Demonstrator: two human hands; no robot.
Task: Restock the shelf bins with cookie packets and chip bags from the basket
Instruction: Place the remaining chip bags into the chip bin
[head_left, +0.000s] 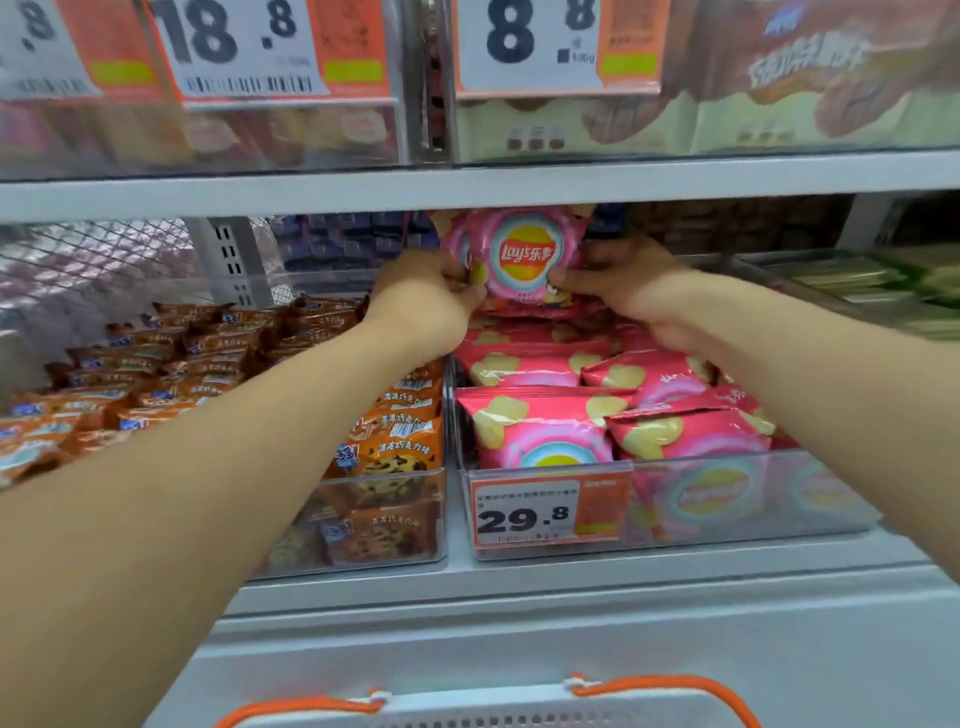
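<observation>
A pink Lay's chip bag (522, 249) stands upright at the back of the clear chip bin (727, 519). My left hand (426, 301) pinches its lower left edge and my right hand (623, 286) pinches its lower right edge. Several more pink chip bags (540, 431) lie flat in that bin below my hands. To the left, a clear bin (374, 540) holds several orange cookie packets (395, 447). The basket (493, 712) shows only its grey rim and orange handles at the bottom edge.
The upper shelf board (467, 182) runs just above the held bag, with price tags (249, 47) hanging from it. A price label reading 29.8 (545, 512) fronts the chip bin. Green packets (883, 291) fill a bin at the right.
</observation>
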